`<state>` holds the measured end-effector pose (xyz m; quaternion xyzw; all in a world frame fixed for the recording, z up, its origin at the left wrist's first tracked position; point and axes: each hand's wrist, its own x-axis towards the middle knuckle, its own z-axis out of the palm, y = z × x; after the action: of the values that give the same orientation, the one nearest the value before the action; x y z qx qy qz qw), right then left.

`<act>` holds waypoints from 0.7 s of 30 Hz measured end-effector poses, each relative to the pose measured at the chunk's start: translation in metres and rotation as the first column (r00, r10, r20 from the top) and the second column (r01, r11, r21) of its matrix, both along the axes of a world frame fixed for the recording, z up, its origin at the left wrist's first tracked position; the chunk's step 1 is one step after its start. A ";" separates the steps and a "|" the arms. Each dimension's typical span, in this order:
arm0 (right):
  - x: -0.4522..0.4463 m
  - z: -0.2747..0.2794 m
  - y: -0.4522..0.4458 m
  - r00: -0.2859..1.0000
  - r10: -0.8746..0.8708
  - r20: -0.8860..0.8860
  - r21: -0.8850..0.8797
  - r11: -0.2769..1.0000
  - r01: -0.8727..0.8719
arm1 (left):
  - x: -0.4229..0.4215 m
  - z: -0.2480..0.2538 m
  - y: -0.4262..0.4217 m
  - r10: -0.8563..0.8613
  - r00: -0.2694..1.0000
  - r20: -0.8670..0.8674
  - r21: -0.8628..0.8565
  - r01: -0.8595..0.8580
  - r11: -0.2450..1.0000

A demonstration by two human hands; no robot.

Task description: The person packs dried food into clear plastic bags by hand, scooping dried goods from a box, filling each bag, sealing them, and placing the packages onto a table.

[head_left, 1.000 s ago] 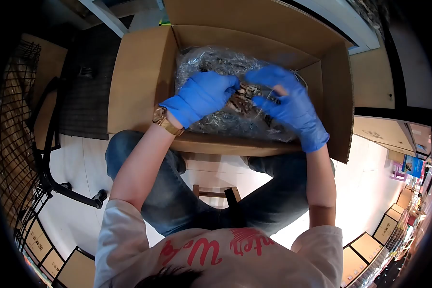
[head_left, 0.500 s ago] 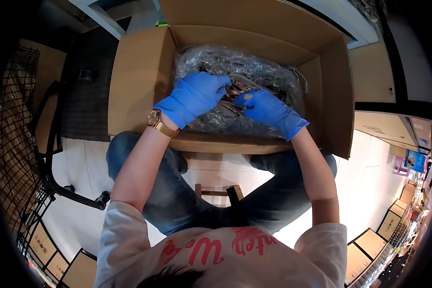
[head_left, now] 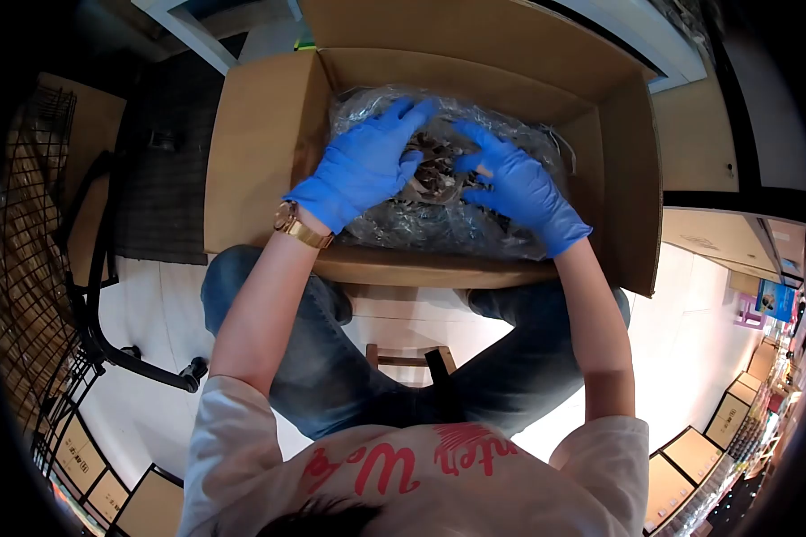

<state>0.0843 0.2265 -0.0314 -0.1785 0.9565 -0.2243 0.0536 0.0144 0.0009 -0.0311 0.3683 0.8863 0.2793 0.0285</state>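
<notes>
A large clear plastic bag [head_left: 394,233] lies inside an open cardboard box [head_left: 264,152] before me. Through its opening in the middle shows a heap of brown and grey, dried-looking pieces [head_left: 434,172], too jumbled to name. My left hand [head_left: 367,166], in a blue glove, rests on the left side of the bag with its fingers spread. On the right side, my right hand [head_left: 515,183], gloved in the same blue, has its fingers apart at the edge of the opening. A small patch of bare skin shows among its fingers. Neither hand visibly grips anything.
The box flaps stand open around the bag. A black wire cart [head_left: 85,304] with wheels is at the left. Part of a wooden stool [head_left: 403,358] shows between my legs. Cartons [head_left: 681,452] line the lower right, and a white-framed unit [head_left: 681,67] stands behind the box.
My hands have moved apart from the middle of the bag and their fingers have spread. The opening between them is wider and more of the brown pieces shows.
</notes>
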 end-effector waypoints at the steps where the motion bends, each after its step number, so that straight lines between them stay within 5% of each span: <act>1: -0.003 -0.003 -0.001 1.000 -0.001 0.000 0.000 1.000 0.001 | 0.000 -0.005 0.004 0.016 1.000 0.006 0.119 -0.016 0.993; 2: -0.008 -0.007 -0.002 0.999 -0.037 0.021 0.018 0.999 0.037 | -0.003 -0.008 0.007 0.018 1.000 0.004 0.119 -0.018 0.993; 4: -0.009 -0.011 -0.004 0.996 -0.076 0.043 0.033 0.997 0.075 | -0.007 -0.001 0.011 0.015 0.960 0.278 -0.200 0.042 0.979; 6: -0.007 -0.012 -0.006 0.961 -0.259 0.102 -0.072 0.961 0.266 | -0.011 -0.002 0.011 -0.038 0.965 0.261 -0.212 0.096 0.973; 9: -0.006 -0.012 -0.002 0.966 -0.249 -0.063 -0.032 0.968 0.248 | -0.006 0.005 0.011 -0.132 0.968 0.216 -0.160 0.168 0.973; 12: -0.007 -0.005 -0.001 0.930 -0.366 -0.043 0.036 0.929 0.368 | 0.017 0.008 0.011 -0.168 0.981 0.092 -0.089 0.176 0.980; 14: -0.006 0.004 -0.004 0.941 -0.329 -0.080 0.111 0.935 0.337 | 0.032 0.008 0.014 -0.122 0.992 -0.035 -0.149 0.116 0.982; 16: -0.005 0.007 -0.004 0.951 -0.288 -0.110 0.182 0.935 0.304 | 0.028 0.002 0.012 -0.096 0.995 0.033 -0.188 0.101 0.977; 21: 0.000 0.024 0.012 0.981 -0.194 -0.005 -0.078 0.978 0.193 | 0.008 0.000 0.017 -0.046 0.989 0.140 -0.351 0.093 0.932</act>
<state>0.0840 0.2389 -0.0076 -0.0880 0.9603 -0.2641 0.0185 0.0223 0.0183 -0.0313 0.3694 0.9048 0.1363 0.1620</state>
